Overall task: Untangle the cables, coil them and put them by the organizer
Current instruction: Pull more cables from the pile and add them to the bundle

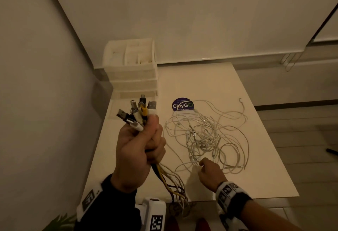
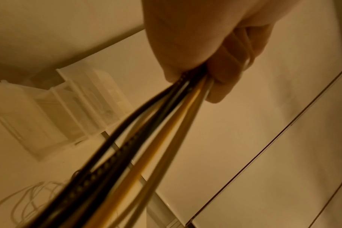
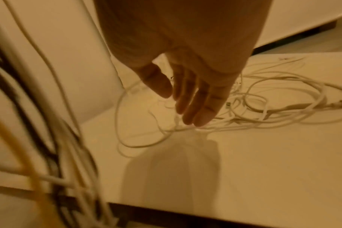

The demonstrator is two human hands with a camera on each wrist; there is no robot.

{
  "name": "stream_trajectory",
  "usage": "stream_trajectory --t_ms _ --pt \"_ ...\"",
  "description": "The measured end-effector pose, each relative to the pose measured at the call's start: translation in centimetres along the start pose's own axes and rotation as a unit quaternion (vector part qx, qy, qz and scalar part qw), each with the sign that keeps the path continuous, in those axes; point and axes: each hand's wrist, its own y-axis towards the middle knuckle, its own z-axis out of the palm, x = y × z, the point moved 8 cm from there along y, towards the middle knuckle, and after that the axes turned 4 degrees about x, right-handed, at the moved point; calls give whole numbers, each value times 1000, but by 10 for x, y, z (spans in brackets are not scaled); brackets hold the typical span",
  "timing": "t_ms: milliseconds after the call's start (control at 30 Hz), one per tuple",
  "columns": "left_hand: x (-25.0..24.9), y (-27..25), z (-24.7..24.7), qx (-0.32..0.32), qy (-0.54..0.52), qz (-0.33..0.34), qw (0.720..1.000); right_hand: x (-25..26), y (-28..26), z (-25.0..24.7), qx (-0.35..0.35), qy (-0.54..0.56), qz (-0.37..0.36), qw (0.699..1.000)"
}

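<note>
My left hand (image 1: 140,144) is raised above the table's left side and grips a bundle of cables (image 1: 140,113) by their plug ends, white, black and yellow. Their cords (image 2: 146,146) leave the fist (image 2: 201,61) and hang past the table's near edge. A tangle of white cables (image 1: 206,135) lies spread on the white table (image 1: 256,166). My right hand (image 1: 210,171) reaches over the tangle's near side, its fingers (image 3: 195,100) straight and held together with the tips at the cables. The white drawer organizer (image 1: 131,69) stands at the table's far left corner.
A round purple sticker (image 1: 182,104) lies on the table between the organizer and the tangle. A wall runs close along the left. The table's near edge (image 3: 205,211) is just below my right wrist. Tiled floor shows to the right.
</note>
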Motion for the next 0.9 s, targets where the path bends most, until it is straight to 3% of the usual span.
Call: stream_trajectory --t_ms 100,200,267,333,400,467,500,533,600,733,800,900 --pt "4 5 -1 -15 23 -1 1000 -5 17 26 50 -72 68 994" --pt "4 10 -4 -31 33 -9 999 -9 15 25 38 -59 106 992" --pt "5 13 -7 -38 28 -22 999 -10 10 11 16 16 117 993" --pt "9 16 -9 -47 19 -26 998 -11 -2 -10 -14 190 123 974" --pt "14 20 -11 -59 24 -26 998 -6 -21 -28 3 412 134 901" --pt "20 25 -11 -69 45 -22 996 13 -44 -49 35 600 114 791" --pt "23 28 -9 -74 61 -21 995 25 -54 -65 37 658 86 747" --pt "26 31 -7 -80 79 -19 994 39 -64 -85 25 689 47 723" --pt "29 38 1 -78 116 -16 990 69 -86 -124 -21 688 -52 724" --pt "44 53 16 -47 129 -50 989 133 -136 -165 -73 571 -234 783" --pt "49 56 29 -11 122 -48 991 150 -150 -172 -112 499 -278 813" --pt "48 57 47 14 138 -5 990 159 -158 -177 -174 450 -290 826"
